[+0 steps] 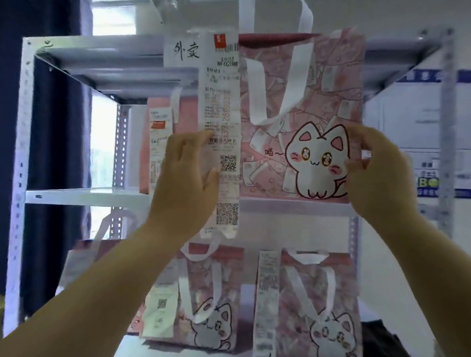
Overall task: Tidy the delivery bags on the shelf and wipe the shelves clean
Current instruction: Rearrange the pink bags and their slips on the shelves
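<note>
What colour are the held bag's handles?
White, on the pink cat-print bag; handles show best in the head view.

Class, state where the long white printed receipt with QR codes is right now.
In the head view, the long white receipt hangs down the left front of the large pink cat-print bag, just left of centre, with the left hand overlapping its lower part.

White metal shelf point(67, 194) with pink cat-print delivery bags on its levels

The shelf has perforated upright posts and pale flat boards. On the middle board a pink bag with a receipt point(158, 145) stands upright at the back left, partly hidden. On the board below, two more bags stand side by side and just apart: the left lower bag point(199, 304) and the right lower bag point(311, 305), each with white ribbon handles, a cartoon cat and a long paper receipt hanging down its front left. The underside of the top board shows above.
</note>
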